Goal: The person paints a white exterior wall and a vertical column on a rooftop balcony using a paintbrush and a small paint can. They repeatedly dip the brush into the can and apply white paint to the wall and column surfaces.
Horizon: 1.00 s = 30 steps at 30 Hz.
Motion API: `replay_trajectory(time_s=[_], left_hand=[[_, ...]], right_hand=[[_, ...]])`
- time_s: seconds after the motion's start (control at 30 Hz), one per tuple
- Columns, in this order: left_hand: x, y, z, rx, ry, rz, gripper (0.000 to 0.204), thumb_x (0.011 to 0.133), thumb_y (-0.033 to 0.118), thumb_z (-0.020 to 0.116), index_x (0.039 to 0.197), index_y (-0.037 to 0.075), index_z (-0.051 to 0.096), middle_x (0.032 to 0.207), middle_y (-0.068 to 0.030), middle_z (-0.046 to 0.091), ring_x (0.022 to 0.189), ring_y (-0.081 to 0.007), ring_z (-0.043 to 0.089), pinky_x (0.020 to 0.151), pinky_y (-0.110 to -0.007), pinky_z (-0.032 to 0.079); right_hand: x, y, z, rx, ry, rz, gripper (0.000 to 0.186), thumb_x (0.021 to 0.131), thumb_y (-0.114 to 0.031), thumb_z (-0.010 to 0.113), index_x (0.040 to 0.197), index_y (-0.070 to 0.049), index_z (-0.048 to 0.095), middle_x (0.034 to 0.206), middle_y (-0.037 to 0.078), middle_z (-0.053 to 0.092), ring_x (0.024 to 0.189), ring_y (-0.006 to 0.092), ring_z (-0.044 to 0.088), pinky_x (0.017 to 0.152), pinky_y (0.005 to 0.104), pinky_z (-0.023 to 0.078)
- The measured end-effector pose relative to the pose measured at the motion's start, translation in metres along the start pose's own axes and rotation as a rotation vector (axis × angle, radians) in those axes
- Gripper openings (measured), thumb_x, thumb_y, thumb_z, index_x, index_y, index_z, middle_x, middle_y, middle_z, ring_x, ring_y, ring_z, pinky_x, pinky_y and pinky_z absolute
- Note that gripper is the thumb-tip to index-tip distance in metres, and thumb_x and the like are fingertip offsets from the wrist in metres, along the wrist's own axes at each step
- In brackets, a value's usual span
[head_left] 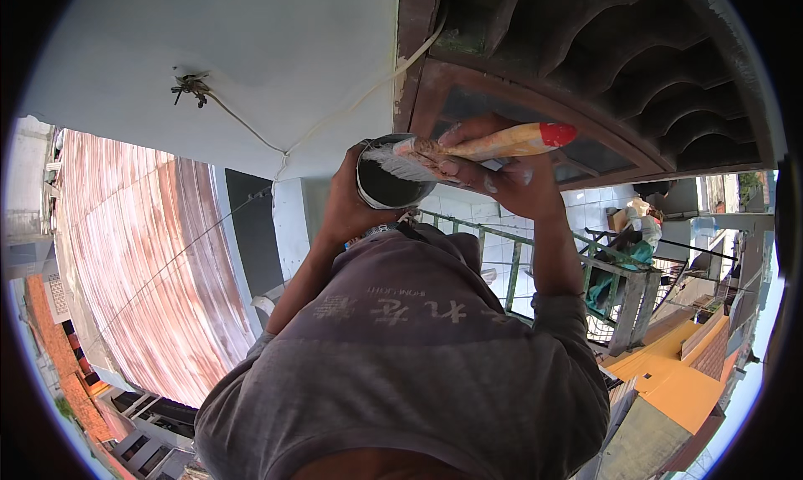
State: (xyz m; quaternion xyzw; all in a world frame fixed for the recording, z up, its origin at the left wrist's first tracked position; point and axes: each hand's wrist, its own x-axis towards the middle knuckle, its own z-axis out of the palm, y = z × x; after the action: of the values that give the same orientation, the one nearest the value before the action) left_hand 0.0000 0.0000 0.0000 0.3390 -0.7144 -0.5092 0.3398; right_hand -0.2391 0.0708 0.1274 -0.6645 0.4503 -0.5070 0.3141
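My left hand (341, 197) is wrapped round the side of a small round paint can (381, 187) held in front of my belly. Dark grey shows inside the can, and its pale rim is smeared. In my right hand (512, 183) is a paintbrush (508, 142) with a yellowish wooden handle and a red end. The brush lies nearly level, its white-coated bristles pointing left over the can's mouth. Whether the bristles touch the rim I cannot tell. Pale paint spots mark the fingers of my right hand.
Ahead is a pale wall (276, 53) with a loose cable (242, 122) and a wire tangle. A brown window frame (535, 112) stands right of it, under wavy roof tiles (636, 37). Below are a green metal railing (512, 271) and a corrugated roof (150, 246) at left.
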Motion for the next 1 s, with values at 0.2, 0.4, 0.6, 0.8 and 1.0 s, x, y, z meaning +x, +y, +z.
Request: replay_trajectory(time_s=[0.2, 0.4, 0.6, 0.8, 1.0], left_hand=[[-0.008, -0.005, -0.002, 0.109, 0.028, -0.033, 0.103, 0.053, 0.023, 0.100, 0.139, 0.001, 0.049, 0.129, -0.0192, 0.066, 0.121, -0.0365, 0.066, 0.104, -0.045, 0.052], [-0.011, 0.001, -0.005, 0.128, 0.035, -0.048, 0.101, 0.059, 0.028, 0.100, 0.141, 0.002, 0.047, 0.132, -0.0148, 0.065, 0.121, -0.0290, 0.066, 0.103, -0.042, 0.053], [-0.020, 0.006, -0.001, 0.128, 0.106, -0.065, 0.099, 0.058, 0.028, 0.100, 0.139, 0.002, 0.048, 0.130, -0.0146, 0.065, 0.120, -0.0288, 0.067, 0.101, -0.041, 0.053], [-0.027, 0.010, 0.000, 0.127, 0.140, -0.078, 0.103, 0.056, 0.022, 0.098, 0.142, 0.001, 0.046, 0.128, -0.0185, 0.067, 0.119, -0.0344, 0.068, 0.102, -0.044, 0.053], [-0.034, 0.013, 0.007, 0.055, 0.197, -0.124, 0.098, 0.059, 0.019, 0.098, 0.141, 0.001, 0.047, 0.126, -0.0183, 0.068, 0.116, -0.0295, 0.070, 0.100, -0.041, 0.055]], right_hand=[[0.035, -0.008, 0.011, -0.448, -0.415, -0.015, 0.024, 0.089, -0.023, 0.083, 0.111, -0.014, 0.076, 0.091, 0.010, 0.073, 0.088, 0.0269, 0.074, 0.079, 0.0382, 0.058], [0.046, 0.014, 0.026, -0.530, -0.445, -0.131, 0.024, 0.085, -0.026, 0.084, 0.105, -0.016, 0.075, 0.084, 0.010, 0.059, 0.083, 0.0293, 0.065, 0.075, 0.0452, 0.050], [0.049, 0.027, 0.035, -0.529, -0.456, -0.237, 0.022, 0.083, -0.024, 0.085, 0.102, -0.016, 0.076, 0.088, 0.013, 0.056, 0.088, 0.0313, 0.063, 0.077, 0.0453, 0.050], [0.051, 0.033, 0.042, -0.547, -0.491, -0.329, 0.024, 0.083, -0.027, 0.085, 0.104, -0.019, 0.078, 0.091, 0.012, 0.059, 0.091, 0.0303, 0.064, 0.080, 0.0435, 0.053], [0.052, 0.034, 0.036, -0.508, -0.468, -0.400, 0.032, 0.082, -0.034, 0.086, 0.108, -0.018, 0.077, 0.089, 0.010, 0.060, 0.091, 0.0291, 0.066, 0.078, 0.0424, 0.055]])
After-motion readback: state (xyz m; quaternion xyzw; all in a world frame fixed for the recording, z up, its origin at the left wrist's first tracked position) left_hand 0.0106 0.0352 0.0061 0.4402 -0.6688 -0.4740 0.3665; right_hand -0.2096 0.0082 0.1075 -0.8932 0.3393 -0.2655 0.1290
